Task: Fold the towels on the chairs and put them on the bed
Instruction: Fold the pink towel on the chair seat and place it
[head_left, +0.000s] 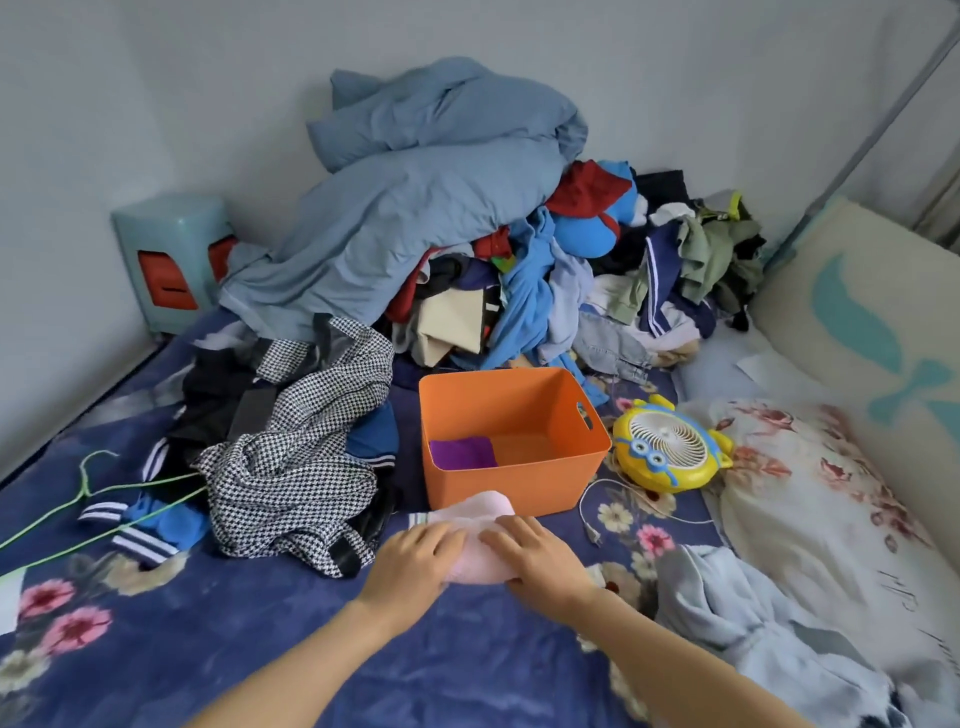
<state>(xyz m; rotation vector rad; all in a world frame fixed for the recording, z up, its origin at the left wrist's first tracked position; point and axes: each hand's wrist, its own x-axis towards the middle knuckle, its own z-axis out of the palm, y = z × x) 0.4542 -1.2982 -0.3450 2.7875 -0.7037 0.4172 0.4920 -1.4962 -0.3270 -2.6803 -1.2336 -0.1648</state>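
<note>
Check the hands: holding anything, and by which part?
Nothing looks gripped. The left hand and right hand press flat on the pink towel lying on the bed, left over its left part, right over its right part.

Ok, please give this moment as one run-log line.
step: folding | left hand: flat on pink towel | right hand: flat on pink towel | place: bed, near orange bin

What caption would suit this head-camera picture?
Left hand and right hand press a pink towel on the floral bed before an orange bin.
</note>
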